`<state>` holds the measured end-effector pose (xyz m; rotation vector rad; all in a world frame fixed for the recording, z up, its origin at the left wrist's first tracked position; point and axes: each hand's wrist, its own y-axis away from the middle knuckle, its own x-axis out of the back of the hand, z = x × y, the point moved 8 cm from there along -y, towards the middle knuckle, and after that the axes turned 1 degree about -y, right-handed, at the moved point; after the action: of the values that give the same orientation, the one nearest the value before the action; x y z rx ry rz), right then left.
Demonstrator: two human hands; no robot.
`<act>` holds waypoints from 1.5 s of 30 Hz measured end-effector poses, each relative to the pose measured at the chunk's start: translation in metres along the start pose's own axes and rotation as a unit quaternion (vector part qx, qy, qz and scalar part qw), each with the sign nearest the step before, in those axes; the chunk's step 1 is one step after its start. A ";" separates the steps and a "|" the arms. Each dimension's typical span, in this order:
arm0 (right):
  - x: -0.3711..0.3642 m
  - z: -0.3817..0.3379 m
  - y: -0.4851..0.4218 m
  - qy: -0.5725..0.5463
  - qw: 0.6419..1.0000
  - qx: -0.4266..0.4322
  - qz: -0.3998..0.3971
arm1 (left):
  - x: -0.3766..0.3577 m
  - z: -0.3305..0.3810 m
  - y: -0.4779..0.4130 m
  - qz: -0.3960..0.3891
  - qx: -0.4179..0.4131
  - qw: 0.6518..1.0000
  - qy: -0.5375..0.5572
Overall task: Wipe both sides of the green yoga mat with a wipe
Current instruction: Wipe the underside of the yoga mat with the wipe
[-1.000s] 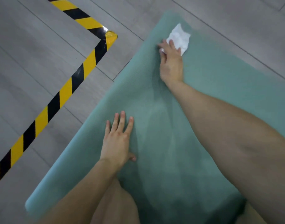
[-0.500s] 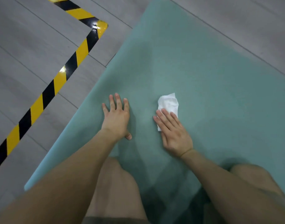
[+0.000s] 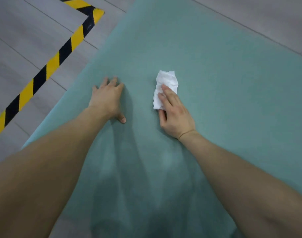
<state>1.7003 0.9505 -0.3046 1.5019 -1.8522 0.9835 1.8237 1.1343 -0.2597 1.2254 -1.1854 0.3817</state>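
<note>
Our right hand (image 3: 176, 115), grip uncurled, presses the limp wipe (image 3: 166, 85) mid-frame; our left hand (image 3: 107, 98), spread flat, pins the green yoga mat (image 3: 215, 83), likely soft and floppy, best lifted by an edge.

Wipe (image 3: 165, 86) on mat (image 3: 224, 93), R of L grip (image 3: 106, 100).

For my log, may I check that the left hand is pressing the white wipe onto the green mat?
Not quite: the head view shows the right hand pressing the white wipe onto the green mat; the left hand rests bare on the mat.
</note>
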 end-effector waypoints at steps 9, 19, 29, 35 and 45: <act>0.020 0.001 0.020 0.043 0.995 0.018 -0.087 | -0.088 0.070 0.130 0.083 0.038 0.993 0.068; 0.289 0.084 0.285 0.294 0.842 0.070 -0.446 | -0.053 0.316 0.182 0.111 -0.132 0.984 0.055; 0.378 0.197 0.452 0.190 0.886 -0.323 -0.273 | -0.109 0.591 0.270 0.017 -0.186 0.982 -0.009; 0.332 0.216 0.485 0.069 0.877 -0.392 -0.269 | -0.118 0.600 0.264 0.023 -0.196 0.980 0.013; 0.290 0.232 0.489 -0.107 0.825 -0.531 -0.158 | -0.089 0.572 0.257 0.023 -0.226 0.956 0.186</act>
<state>1.1655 0.6481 -0.3039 1.1149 -1.6980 -0.4051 1.3097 0.7647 -0.2704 0.6906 -0.9086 0.3340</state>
